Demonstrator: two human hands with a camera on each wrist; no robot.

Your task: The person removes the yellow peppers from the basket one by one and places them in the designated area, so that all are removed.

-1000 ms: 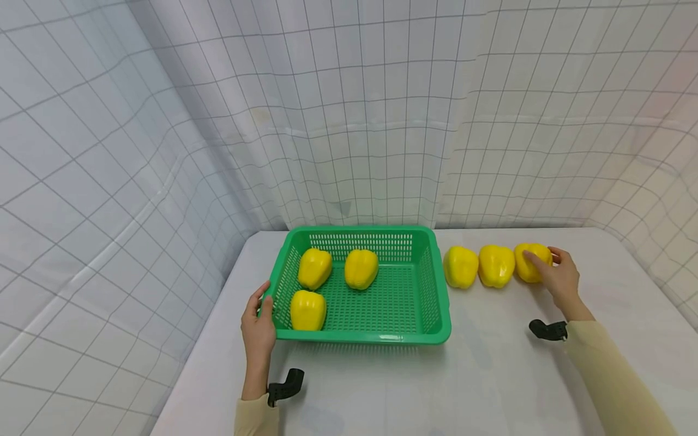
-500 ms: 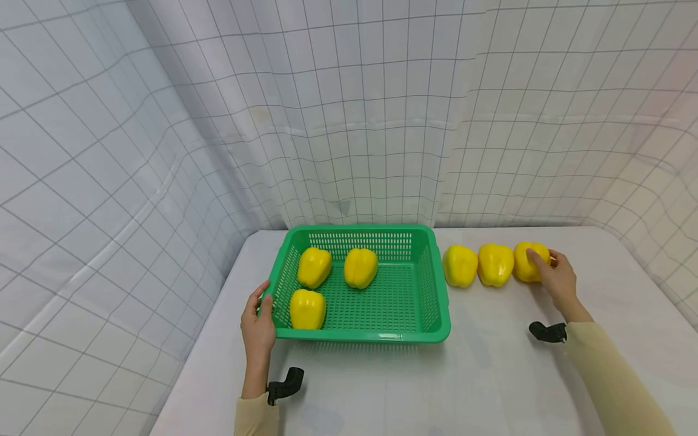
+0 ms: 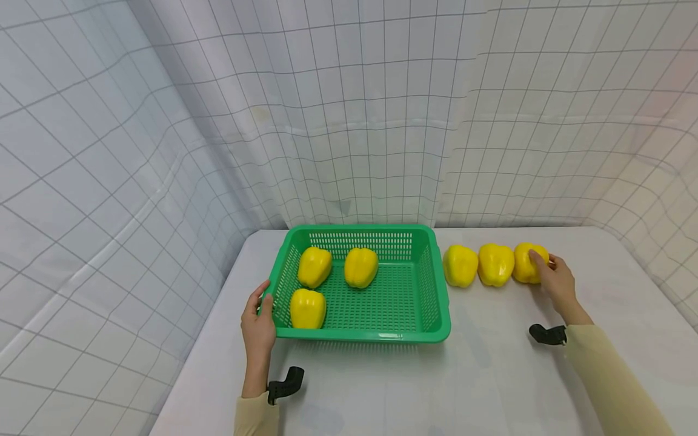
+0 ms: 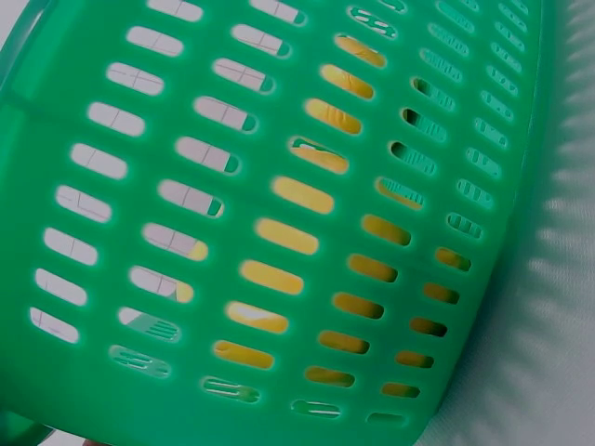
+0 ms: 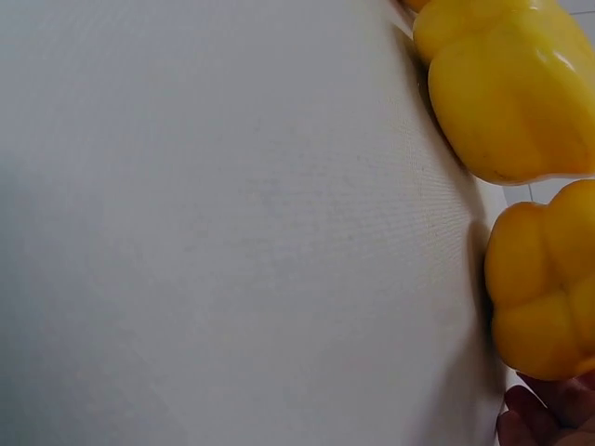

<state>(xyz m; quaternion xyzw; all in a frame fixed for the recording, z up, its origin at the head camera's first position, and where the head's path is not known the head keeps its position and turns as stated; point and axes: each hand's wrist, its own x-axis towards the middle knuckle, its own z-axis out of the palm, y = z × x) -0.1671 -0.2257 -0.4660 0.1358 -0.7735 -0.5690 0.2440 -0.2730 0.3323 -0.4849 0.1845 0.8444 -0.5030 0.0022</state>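
A green plastic basket (image 3: 376, 336) stands on the table, with 3 yellow bell peppers inside: one at the back left (image 3: 314, 267), one at the back middle (image 3: 361, 267) and one at the front left (image 3: 308, 309). My left hand (image 3: 259, 324) holds the basket's left rim, thumb on top and fingers along the outside. Right of the basket, 3 more bell peppers form a row: a left one (image 3: 460, 266), a middle one (image 3: 496, 265) and a right one (image 3: 528, 264). That right pepper is gripped by my right hand (image 3: 558, 283) from its right side; the right wrist view shows fingertips beneath it.
The white table (image 3: 436, 387) runs up to a grid-patterned cloth (image 3: 376, 121) behind and on both sides. Each wrist carries a black camera mount, one on the left (image 3: 286, 386) and one on the right (image 3: 548, 334).
My right hand has shifted slightly left, and the right bell pepper has moved a little left with it. My left hand and the basket stay in place.
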